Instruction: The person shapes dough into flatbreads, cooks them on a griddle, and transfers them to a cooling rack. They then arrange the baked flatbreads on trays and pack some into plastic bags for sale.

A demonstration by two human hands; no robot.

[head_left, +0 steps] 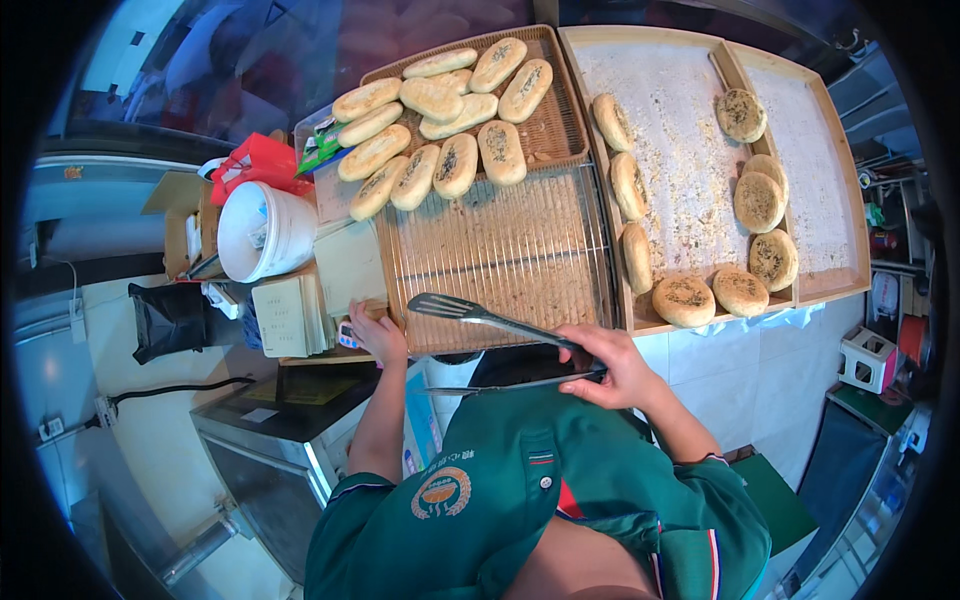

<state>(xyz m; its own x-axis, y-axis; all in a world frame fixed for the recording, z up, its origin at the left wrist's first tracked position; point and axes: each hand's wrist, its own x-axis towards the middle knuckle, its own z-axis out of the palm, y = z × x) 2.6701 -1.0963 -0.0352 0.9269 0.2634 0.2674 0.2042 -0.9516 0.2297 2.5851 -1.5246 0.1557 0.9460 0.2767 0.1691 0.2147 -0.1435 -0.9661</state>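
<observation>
My right hand (pixel 615 367) grips a pair of metal food tongs (pixel 500 322) with dark handles. One slotted blade points left over the front of a wire rack (pixel 500 235), and the other jaw lies lower and apart from it, with nothing between them. At the left, my left hand (pixel 380 338) is at the near edge of flat pale paper bags (pixel 352 265), fingers stretched out; whether they touch the paper is hard to tell. A small device with blue buttons (pixel 347 335) lies beside that hand. Oval flatbreads (pixel 455 165) are heaped beyond the rack.
A brown woven tray (pixel 560 120) holds oval flatbreads at the back. Right of the rack, wooden trays (pixel 690 150) hold round seeded breads (pixel 684 300). Left stand a white bucket (pixel 262 232), a red bag (pixel 258 165) and upright paper bags (pixel 285 317).
</observation>
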